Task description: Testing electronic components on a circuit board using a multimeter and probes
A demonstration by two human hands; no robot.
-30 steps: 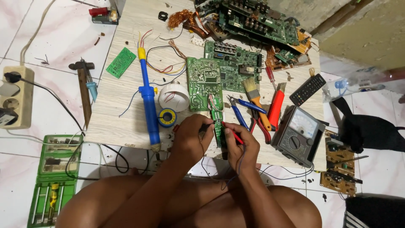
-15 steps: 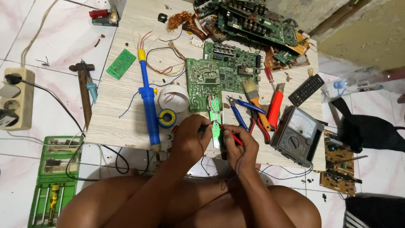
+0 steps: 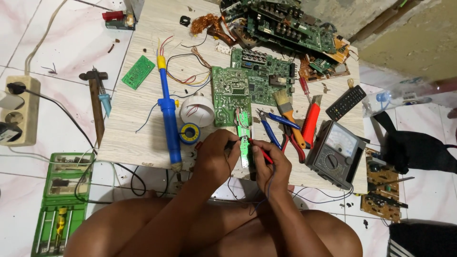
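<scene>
White tiled floor (image 3: 62, 43), low wooden board (image 3: 138, 114).

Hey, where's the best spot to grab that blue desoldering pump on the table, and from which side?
Grip the desoldering pump around its thick blue barrel, near the middle. It lies flat and lengthwise, yellow plunger end away from the person, tip at the near table edge. Coming from above with the left hand looks best: its left side is bare tabletop, while a solder roll and white bulb crowd the right.
</scene>
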